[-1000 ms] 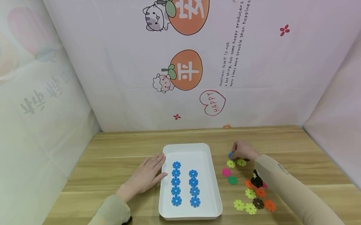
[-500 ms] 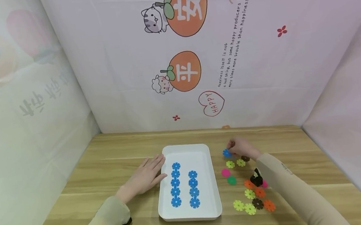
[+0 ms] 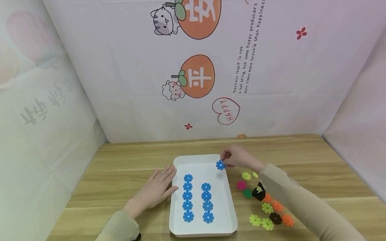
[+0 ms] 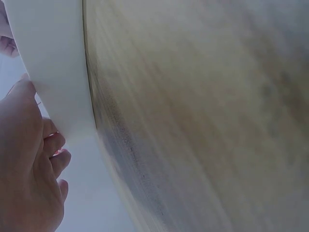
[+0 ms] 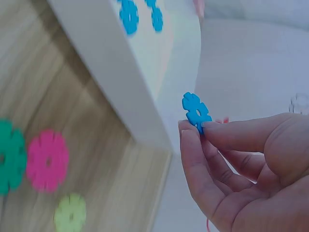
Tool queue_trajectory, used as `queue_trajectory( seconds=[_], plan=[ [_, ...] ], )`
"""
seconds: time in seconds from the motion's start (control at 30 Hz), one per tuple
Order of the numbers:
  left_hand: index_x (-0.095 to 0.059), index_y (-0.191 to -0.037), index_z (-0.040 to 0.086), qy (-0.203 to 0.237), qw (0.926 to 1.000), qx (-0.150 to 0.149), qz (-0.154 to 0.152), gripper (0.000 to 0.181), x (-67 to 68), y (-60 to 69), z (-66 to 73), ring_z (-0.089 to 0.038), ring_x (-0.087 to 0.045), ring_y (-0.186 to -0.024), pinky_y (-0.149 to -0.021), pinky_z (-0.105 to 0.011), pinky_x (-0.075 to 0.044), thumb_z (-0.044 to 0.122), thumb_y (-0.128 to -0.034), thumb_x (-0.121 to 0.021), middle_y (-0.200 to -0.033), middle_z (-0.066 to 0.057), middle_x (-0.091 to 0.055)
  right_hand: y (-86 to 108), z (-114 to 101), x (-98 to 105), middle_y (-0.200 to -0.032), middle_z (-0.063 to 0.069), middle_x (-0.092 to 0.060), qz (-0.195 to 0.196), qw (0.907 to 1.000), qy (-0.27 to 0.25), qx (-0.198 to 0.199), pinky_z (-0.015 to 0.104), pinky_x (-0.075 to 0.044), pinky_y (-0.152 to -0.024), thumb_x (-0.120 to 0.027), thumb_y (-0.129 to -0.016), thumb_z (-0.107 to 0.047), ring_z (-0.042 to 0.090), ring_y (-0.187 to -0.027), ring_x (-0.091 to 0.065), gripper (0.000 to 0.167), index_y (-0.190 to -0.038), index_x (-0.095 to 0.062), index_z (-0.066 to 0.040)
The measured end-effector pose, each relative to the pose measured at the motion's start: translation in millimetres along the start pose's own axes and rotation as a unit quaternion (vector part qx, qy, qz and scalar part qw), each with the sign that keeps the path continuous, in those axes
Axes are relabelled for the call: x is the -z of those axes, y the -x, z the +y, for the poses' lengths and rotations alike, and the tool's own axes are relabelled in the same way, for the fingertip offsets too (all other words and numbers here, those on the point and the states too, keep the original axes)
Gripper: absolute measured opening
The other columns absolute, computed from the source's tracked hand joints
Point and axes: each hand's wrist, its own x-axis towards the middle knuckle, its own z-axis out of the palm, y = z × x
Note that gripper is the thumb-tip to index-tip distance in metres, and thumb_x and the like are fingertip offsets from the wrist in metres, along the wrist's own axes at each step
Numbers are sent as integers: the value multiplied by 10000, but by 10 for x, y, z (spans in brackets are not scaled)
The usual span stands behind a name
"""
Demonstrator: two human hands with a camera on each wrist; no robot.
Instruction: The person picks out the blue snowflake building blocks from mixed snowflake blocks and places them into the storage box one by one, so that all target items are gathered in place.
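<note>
Between thumb and fingertips, my right hand [image 3: 238,157] pinches a blue snowflake disc [image 5: 195,110] above the right rim of the white tray [image 3: 221,226], near its far corner. My left hand [image 3: 154,188] rests against the tray's left rim with fingers straight; in the left wrist view those fingers [image 4: 54,144] lie along the tray's side. Inside the tray, blue snowflake discs lie in two columns: a longer left column [image 3: 187,196] and a shorter right column [image 3: 208,205].
Right of the tray lie loose discs: a pink one [image 3: 241,185], a green one [image 3: 247,193], yellow ones [image 3: 256,220], orange ones [image 3: 288,220] and a brown one [image 3: 276,218]. The right forearm covers some. A printed cloth wall [image 3: 138,83] rises behind the wooden table [image 3: 136,154].
My right hand has picked the blue disc up from beyond the yellow ones and carried it left to the tray's rim. The left hand has stayed in place.
</note>
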Motion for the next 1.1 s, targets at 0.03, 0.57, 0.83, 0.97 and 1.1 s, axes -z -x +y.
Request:
queue_trajectory(
  seconds=[0.03,0.57,0.83,0.97,1.1],
  plan=[
    [-240,-1577,79,6,10000,2,2,692,-2,1,-3,-292,-238,-1537,-1264,-532,-173,506,-1049,-373,-1657,-98,-227,-16,-30,-44,-897,153,-691,-39,10000,6,2,394,-626,-761,-634,-904,17,270,-787,-700,50,-947,-649,38],
    [-222,-1583,91,-46,10000,41,-20,697,-30,-12,-20,-282,-236,-1539,-1268,-525,-164,521,-1049,-353,-1661,-86,-214,-219,-135,-512,-865,141,-685,-114,9997,161,-136,299,-613,-667,-652,-880,61,213,-705,-680,44,-922,-648,49],
    [-225,-1583,94,-19,10000,59,-9,699,-21,-4,-16,-277,-225,-1543,-1269,-524,-162,525,-1048,-353,-1663,-83,-212,-222,-151,-604,-839,136,-689,-169,9997,123,-121,318,-617,-664,-663,-878,52,242,-702,-706,28,-897,-645,63],
    [-233,-1580,89,3,10000,32,9,694,-20,-5,-15,-283,-230,-1541,-1267,-525,-170,517,-1049,-361,-1659,-90,-220,-222,-144,-627,-822,125,-689,-158,9998,101,-111,313,-614,-652,-670,-866,56,232,-690,-707,31,-873,-640,50],
    [-236,-1578,85,9,10000,20,8,691,-16,-3,-11,-293,-234,-1538,-1265,-529,-175,509,-1049,-369,-1657,-99,-227,-226,-135,-650,-798,117,-685,-100,9999,119,-74,313,-611,-641,-679,-863,53,221,-666,-699,38,-854,-646,37]
  ],
)
